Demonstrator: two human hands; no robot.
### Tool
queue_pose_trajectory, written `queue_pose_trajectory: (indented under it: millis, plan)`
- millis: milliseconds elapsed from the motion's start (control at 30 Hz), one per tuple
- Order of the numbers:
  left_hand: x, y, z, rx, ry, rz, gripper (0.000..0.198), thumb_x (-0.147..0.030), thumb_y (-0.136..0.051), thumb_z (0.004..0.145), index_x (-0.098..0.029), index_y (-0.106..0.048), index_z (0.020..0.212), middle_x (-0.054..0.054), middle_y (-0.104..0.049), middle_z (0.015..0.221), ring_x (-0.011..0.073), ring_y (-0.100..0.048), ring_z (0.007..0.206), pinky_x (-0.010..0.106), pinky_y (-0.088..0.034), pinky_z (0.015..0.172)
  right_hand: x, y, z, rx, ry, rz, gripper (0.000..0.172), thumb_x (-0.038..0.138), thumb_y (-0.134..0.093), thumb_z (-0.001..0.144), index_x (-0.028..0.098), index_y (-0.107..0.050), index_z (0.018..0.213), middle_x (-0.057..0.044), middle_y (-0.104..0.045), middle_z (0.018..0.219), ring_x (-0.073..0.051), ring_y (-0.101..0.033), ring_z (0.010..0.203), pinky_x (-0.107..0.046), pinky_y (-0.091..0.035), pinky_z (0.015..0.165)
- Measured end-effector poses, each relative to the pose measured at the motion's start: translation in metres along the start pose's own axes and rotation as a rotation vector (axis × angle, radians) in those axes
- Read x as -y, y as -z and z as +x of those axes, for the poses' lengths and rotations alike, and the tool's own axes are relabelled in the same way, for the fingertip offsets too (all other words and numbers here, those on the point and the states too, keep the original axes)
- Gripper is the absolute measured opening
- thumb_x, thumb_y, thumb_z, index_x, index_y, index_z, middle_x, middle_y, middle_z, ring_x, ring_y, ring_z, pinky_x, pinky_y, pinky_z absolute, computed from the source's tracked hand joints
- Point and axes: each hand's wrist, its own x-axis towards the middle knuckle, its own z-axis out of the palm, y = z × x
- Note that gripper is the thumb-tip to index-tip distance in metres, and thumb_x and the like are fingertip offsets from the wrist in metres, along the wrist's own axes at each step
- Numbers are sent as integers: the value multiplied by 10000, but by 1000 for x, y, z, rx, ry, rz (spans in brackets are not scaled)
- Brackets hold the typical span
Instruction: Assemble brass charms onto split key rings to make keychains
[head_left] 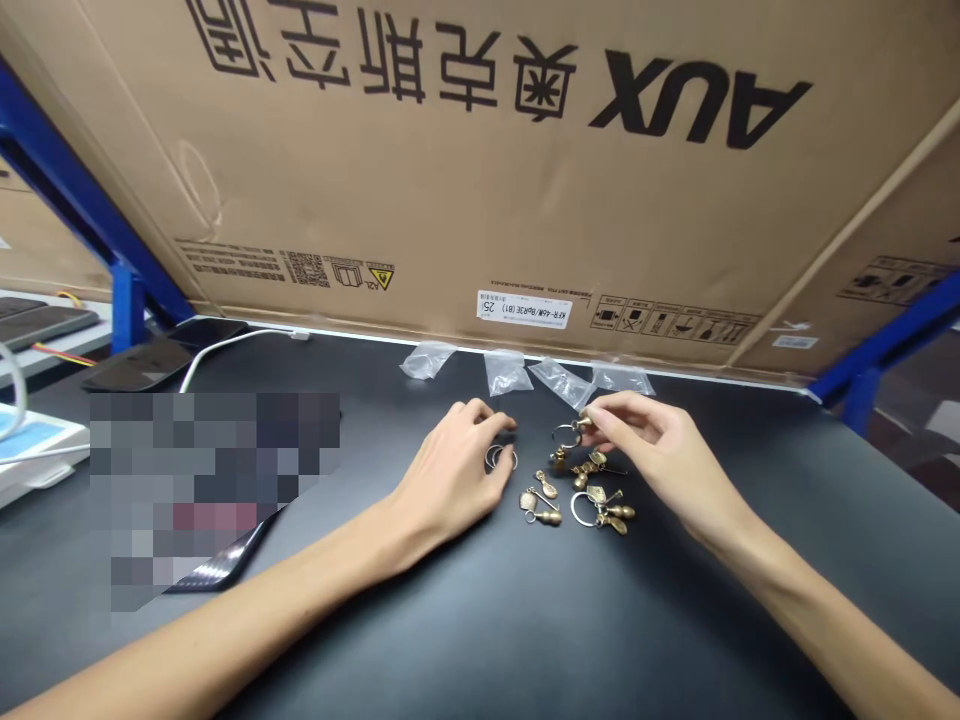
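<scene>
From the head camera, the left hand (450,480) lies low on the black counter (525,640), its fingers (487,425) curved down over a small pair of metal split rings (501,458). They seem to touch the rings, though whether they grip them cannot be told. The right hand (649,445) is raised slightly, thumb and forefinger pinched closed on a small brass charm (583,425), with a metal key ring (564,436) hanging beside it. Just below and between the hands lies a loose cluster of brass gourd charms (544,515) and larger key rings (586,510), some overlapping.

Four clear plastic bags (507,373) lie along the far edge of the counter, in front of a large cardboard box (480,150) printed with AUX. Off to the left, a white cable (225,350) runs near a dark tablet (139,365), and a black phone (225,560) sits partly under a pixelated patch.

The narrow pinch is the weak point: the charm is tiny and smooth, so a slight slip could drop it into the cluster. Open rings could also snag neighbouring charms when lifted — dragging several together or scattering them across the dark counter.
</scene>
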Motion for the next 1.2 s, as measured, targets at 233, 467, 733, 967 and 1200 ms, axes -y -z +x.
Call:
queue_pose_trajectory:
  millis: [233,467,733,967,1200]
  plan:
    - [-2,-1,-1,52,-24,88,214,-218,-488,916,-203,-692,979,71,-642,912,236,-568,848,369,-478,730,0,1,0,-8,-4,-5,310,488,-630,887,187,-678,938,-74,-723,937,-232,-717,877,-323,-570,779]
    - [-1,-2,0,54,-21,85,204,-213,-488,921,-209,-690,952,55,-640,898,223,-573,837,348,-461,716,-3,0,1,-2,-8,1,335,513,-631,876,189,-679,948,-72,-722,956,-230,-723,862,-323,-576,763]
    - [-2,0,0,48,-21,70,200,-219,-495,924,-208,-695,930,53,-644,878,215,-573,816,334,-455,695,-2,0,1,-14,-17,13,332,510,-634,877,187,-668,944,-73,-712,961,-227,-728,852,-310,-574,751]
    - [-2,-2,0,37,-10,44,215,-268,-498,935,-202,-699,973,62,-651,905,224,-585,835,354,-480,724,-5,0,2,-16,-11,21,321,506,-612,894,194,-652,956,-67,-696,981,-218,-726,838,-312,-581,756]
    - [-17,6,1,-26,-126,-371,258,-251,-540,954,-237,-659,1183,45,-690,1090,184,-623,981,329,-502,884,1,-6,-4,96,8,114,256,471,-620,901,218,-647,929,-20,-688,919,-183,-713,799,-284,-571,736]
